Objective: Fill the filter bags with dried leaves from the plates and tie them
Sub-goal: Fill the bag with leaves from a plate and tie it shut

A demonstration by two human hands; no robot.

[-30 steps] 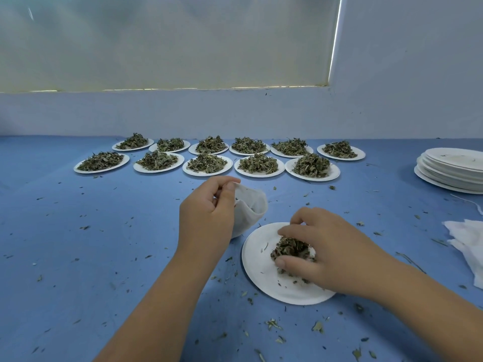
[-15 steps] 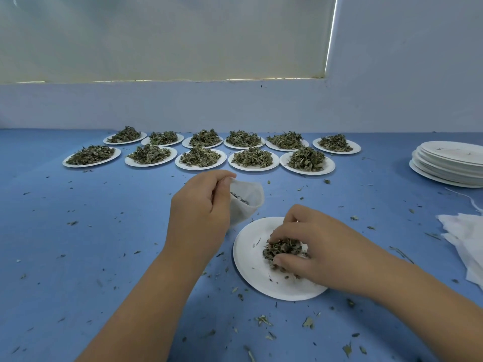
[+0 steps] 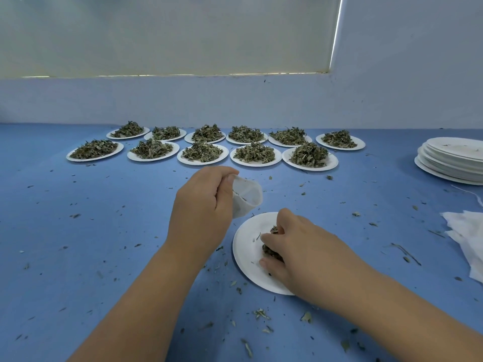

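Note:
My left hand (image 3: 202,207) pinches the rim of a white filter bag (image 3: 247,198), holding its mouth open just above the table; a few leaf bits show inside. Right of it lies a white paper plate (image 3: 245,254) with a small clump of dried leaves (image 3: 271,250). My right hand (image 3: 300,253) curls over that clump and grips it against the plate, hiding most of the leaves. The bag hangs just beyond the plate's far left rim.
Two rows of several leaf-filled plates (image 3: 254,152) stand at the back of the blue table (image 3: 78,244). A stack of used plates (image 3: 452,159) sits at the far right, with spare white filter bags (image 3: 467,236) in front of it. Leaf crumbs litter the surface.
My right hand has closed tighter over the leaf clump, gathering it on the plate. The left hand still holds the bag open in about the same place.

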